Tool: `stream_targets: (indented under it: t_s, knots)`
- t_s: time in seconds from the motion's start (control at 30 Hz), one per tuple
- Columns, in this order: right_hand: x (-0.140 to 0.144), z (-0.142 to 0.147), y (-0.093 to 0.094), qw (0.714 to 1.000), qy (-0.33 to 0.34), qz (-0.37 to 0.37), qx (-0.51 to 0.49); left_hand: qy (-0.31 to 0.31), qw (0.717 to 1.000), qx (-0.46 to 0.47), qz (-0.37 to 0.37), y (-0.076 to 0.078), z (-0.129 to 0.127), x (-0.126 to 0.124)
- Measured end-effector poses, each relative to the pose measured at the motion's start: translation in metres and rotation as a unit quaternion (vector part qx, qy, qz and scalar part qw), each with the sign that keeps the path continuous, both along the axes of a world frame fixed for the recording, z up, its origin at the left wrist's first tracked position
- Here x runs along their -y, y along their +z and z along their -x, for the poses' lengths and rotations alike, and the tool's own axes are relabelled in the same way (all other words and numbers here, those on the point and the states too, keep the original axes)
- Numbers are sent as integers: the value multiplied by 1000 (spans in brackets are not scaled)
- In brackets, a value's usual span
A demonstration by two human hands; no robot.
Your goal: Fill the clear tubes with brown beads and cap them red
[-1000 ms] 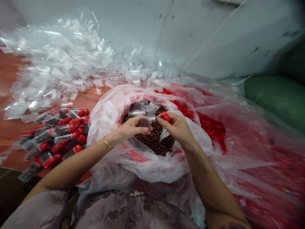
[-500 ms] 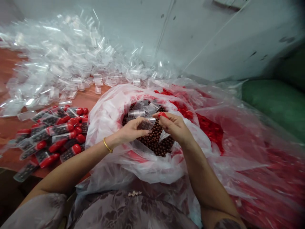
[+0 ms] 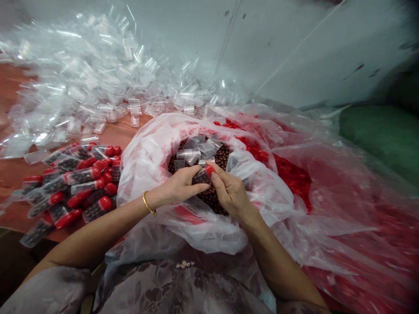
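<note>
- Your left hand (image 3: 181, 185) pinched a small clear tube (image 3: 200, 176) filled with dark beads, fingers wrapped round its body, probably to keep it steady.
- Your right hand (image 3: 229, 192) pressed a red cap (image 3: 210, 170) onto the tube's far end with thumb and fingertips closed on it; the two hands met over the open bag.
- The tube sat just above the brown beads (image 3: 214, 198) in the white plastic bag (image 3: 147, 161), near the middle of the scene, likely so that any spilled beads would fall back in.
- Several empty clear tubes (image 3: 193, 150) lay on the beads just beyond your hands, within easy reach.
- To the left, filled and capped tubes (image 3: 78, 179) lay heaped on the reddish table (image 3: 13, 174).
- Farther left and back, a large drift of empty clear tubes (image 3: 81, 87) covered the table.
- To the right, loose red caps (image 3: 291, 174) showed through a clear plastic sheet (image 3: 327, 196), and its folds crowded the bag's rim beside your right wrist.
</note>
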State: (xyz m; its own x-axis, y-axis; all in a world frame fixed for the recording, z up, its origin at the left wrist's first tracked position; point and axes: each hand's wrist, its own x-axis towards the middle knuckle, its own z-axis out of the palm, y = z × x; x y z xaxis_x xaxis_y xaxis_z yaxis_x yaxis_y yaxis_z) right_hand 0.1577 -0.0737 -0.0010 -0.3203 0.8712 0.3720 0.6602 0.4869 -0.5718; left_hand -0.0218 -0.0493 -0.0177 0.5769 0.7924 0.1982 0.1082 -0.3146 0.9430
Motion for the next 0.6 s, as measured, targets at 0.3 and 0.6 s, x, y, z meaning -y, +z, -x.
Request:
stream_targets:
  t_s: [0.3,0.6]
  knots:
    - [11,4,-1,998,7,-22,51,42,995,-74,-53,3,-1,4]
    - [-18,-2,16,993,-14,31,-112,-17,996,34,77,7,-4,6]
